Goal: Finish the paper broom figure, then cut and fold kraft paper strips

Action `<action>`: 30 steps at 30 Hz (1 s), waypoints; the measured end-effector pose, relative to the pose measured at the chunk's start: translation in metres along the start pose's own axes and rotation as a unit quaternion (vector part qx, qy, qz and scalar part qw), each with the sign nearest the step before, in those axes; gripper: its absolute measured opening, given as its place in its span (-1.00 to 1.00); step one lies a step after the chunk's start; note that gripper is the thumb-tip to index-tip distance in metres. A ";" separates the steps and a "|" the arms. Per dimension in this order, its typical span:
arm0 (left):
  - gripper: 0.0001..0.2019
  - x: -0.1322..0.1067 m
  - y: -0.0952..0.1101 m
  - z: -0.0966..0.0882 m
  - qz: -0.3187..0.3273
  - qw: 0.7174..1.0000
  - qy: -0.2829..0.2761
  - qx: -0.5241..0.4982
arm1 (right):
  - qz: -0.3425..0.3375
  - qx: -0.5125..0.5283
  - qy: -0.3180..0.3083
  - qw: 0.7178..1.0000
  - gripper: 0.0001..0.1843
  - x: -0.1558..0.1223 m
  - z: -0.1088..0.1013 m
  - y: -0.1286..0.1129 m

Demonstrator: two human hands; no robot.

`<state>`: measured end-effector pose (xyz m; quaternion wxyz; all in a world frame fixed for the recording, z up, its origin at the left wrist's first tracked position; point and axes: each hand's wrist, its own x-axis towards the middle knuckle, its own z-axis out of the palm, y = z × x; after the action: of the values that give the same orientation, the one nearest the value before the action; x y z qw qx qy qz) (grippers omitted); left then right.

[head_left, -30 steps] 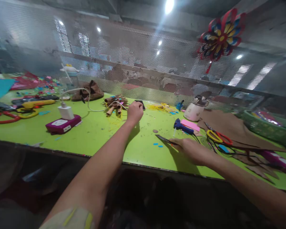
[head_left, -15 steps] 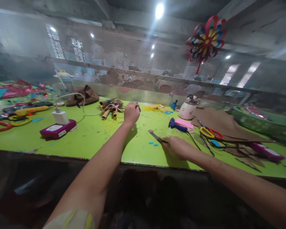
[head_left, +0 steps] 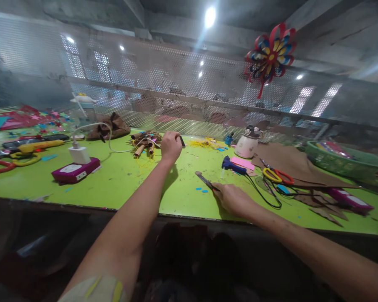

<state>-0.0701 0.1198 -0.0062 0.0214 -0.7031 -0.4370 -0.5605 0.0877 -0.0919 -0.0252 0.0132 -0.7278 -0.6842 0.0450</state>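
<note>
My left hand [head_left: 171,147] is over the far middle of the green table, fingers curled and their tips mostly hidden from me. A flat dark object [head_left: 182,142], perhaps a phone, shows just right of its knuckles; whether the fingers grip it I cannot make out. Nearer the front edge, my right hand [head_left: 233,199] is closed around a thin, knife-like tool [head_left: 203,179] with a rounded grey tip pointing to the far left. Two small blue paper pieces [head_left: 202,190] lie by the tool. Behind the right hand rests a blue glue gun [head_left: 234,166].
Left are rolled brown paper tubes [head_left: 142,147], a purple power strip [head_left: 77,171] with a white charger [head_left: 79,154], and a yellow glue gun [head_left: 40,145]. Right are scissors [head_left: 282,176], brown paper [head_left: 286,161], a pink-white jug [head_left: 246,144] and a green basket [head_left: 343,157].
My left hand has shifted slightly left, showing more of the flat dark object. My right hand, still around the tool, has moved slightly left.
</note>
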 end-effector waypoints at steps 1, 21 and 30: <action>-0.79 0.000 0.000 0.000 -0.001 1.000 0.000 -0.001 | 0.001 0.001 0.002 1.000 -0.61 0.000 0.001 0.000; -0.72 0.034 -0.002 -0.050 0.031 0.968 0.247 -0.002 | 0.011 -0.031 0.024 0.999 -0.59 -0.002 0.011 -0.005; -0.74 0.030 -0.003 -0.053 0.047 0.972 0.228 0.015 | 0.056 0.234 -0.014 0.971 -0.57 0.004 -0.002 0.007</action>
<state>-0.1131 0.1117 0.0361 0.1574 -0.5760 -0.3955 -0.6979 0.0951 -0.0885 -0.0238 0.1711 -0.7408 -0.6132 0.2143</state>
